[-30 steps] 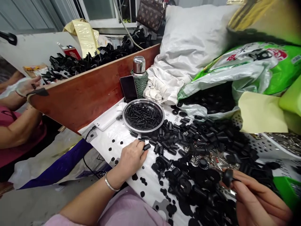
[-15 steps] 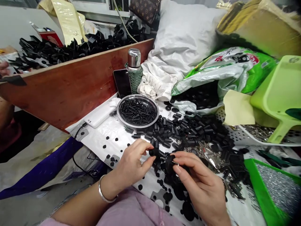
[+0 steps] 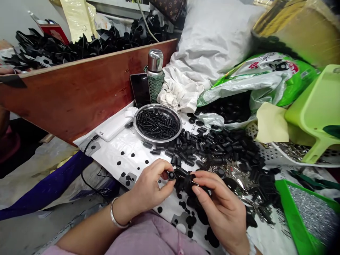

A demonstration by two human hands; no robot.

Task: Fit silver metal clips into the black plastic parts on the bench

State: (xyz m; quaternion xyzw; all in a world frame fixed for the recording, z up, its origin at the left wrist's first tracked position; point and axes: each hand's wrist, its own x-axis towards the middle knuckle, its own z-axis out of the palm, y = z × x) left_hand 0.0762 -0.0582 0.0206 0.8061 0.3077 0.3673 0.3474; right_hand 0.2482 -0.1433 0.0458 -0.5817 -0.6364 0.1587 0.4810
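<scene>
Between thumb and index finger, my left hand (image 3: 152, 182) pinches a small black cylindrical sleeve (image 3: 171, 175), its round open end facing me. My right hand (image 3: 220, 205) grips a round black part (image 3: 188, 183) from which a thin metal pin sticks out by the thumb. The two pieces are held close together over the white sheet; whether they touch is hard to tell. Just beyond my fingers lies a heap of black sleeves (image 3: 225, 145), with loose metal pieces (image 3: 236, 179) to the right of it. A steel bowl (image 3: 136, 132) of black springs or screws stands behind.
A reddish wooden board (image 3: 79, 95) walls off the left, black parts (image 3: 87, 49) piled behind it. A phone (image 3: 140, 88) and flask (image 3: 155, 76) lean there. On the right are a green tray (image 3: 294, 219) of small metal bits and a green scoop (image 3: 315, 113). Another person's hand (image 3: 7, 70) shows far left.
The black sleeve in my left hand has turned so its open end points toward me. My right hand has shifted slightly left. The camera view has moved a little.
</scene>
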